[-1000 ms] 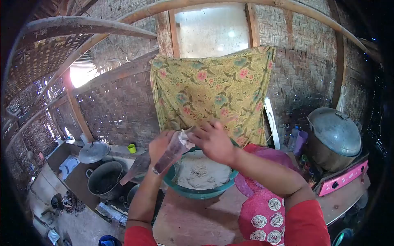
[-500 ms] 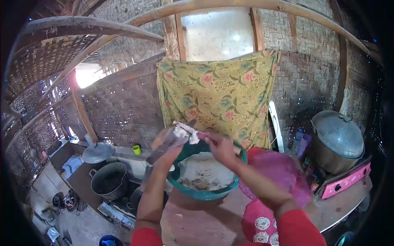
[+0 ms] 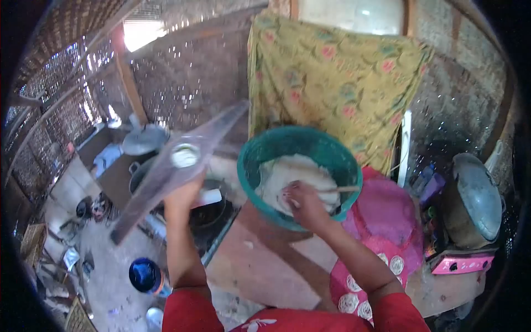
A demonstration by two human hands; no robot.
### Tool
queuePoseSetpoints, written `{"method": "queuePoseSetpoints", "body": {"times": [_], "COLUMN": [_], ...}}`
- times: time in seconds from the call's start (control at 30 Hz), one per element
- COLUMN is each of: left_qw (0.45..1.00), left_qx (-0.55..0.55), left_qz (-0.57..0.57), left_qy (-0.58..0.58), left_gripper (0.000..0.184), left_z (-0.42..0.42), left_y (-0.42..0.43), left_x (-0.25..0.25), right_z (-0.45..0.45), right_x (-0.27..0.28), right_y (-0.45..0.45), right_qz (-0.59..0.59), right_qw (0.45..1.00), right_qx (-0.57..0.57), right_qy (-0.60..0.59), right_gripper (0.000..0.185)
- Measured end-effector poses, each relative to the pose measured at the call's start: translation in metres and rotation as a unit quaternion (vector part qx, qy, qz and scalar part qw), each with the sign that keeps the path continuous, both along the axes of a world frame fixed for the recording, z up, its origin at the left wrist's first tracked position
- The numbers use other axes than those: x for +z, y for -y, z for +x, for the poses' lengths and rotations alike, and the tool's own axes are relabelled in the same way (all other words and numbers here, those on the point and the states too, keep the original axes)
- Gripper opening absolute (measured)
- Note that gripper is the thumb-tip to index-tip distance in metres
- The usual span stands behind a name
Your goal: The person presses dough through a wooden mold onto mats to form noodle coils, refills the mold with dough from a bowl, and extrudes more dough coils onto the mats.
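My left hand (image 3: 185, 193) is closed around a long wooden-looking press (image 3: 166, 177), blurred by motion, with a round opening that shows white dough. It is held tilted, to the left of a green basin (image 3: 246, 191). Inside the basin lies a mass of white dough (image 3: 296, 166). My right hand (image 3: 303, 202) reaches into the basin and touches the dough, its fingers bent; what they hold, if anything, is hidden. A light stick (image 3: 345, 189) lies across the dough to the right of that hand.
Right of the basin, pink trays (image 3: 387, 213) carry several white noodle-like coils. A large lidded pot (image 3: 470, 199) stands by a pink stove (image 3: 462, 264) at the right. Behind the left arm are dark pots and a lid (image 3: 145, 141). A blue bucket (image 3: 145, 275) stands on the floor.
My hands have moved apart: the left went left with the press, the right went down into the basin. The view has turned left and down.
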State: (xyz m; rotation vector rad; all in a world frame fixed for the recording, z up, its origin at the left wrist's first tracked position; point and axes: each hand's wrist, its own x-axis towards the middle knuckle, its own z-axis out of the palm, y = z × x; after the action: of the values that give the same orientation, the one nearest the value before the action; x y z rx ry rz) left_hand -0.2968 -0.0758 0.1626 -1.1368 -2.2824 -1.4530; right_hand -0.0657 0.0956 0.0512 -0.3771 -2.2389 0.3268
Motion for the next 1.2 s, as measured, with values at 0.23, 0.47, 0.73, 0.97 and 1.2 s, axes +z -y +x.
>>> {"method": "queuePoseSetpoints", "body": {"times": [0.23, 0.47, 0.73, 0.97, 1.2], "left_qw": [0.899, 0.851, 0.766, 0.638, 0.733], "left_qx": [-0.002, -0.009, 0.089, -0.321, -0.218], "left_qz": [0.392, 0.491, 0.541, 0.510, 0.327], "left_qy": [0.195, 0.185, 0.335, 0.479, 0.555], "left_gripper": [0.025, 0.045, 0.042, 0.020, 0.020], "left_z": [-0.007, -0.035, -0.014, 0.008, 0.082], "left_y": [0.166, 0.274, 0.209, 0.124, 0.019], "left_x": [-0.080, -0.155, -0.108, -0.117, -0.139], "right_z": [-0.087, -0.043, 0.025, 0.052, 0.104], "right_x": [-0.153, -0.114, 0.006, -0.086, -0.105], "right_y": [0.095, 0.113, 0.036, 0.118, 0.148], "right_qz": [0.131, -0.036, -0.048, -0.661, -0.851], "right_qw": [0.939, 0.957, 0.992, 0.703, 0.111], "right_qx": [0.118, 0.205, -0.025, 0.262, 0.513], "right_qy": [0.295, 0.203, -0.111, 0.017, -0.026], "right_gripper": [0.019, 0.022, 0.028, 0.042, 0.078]}}
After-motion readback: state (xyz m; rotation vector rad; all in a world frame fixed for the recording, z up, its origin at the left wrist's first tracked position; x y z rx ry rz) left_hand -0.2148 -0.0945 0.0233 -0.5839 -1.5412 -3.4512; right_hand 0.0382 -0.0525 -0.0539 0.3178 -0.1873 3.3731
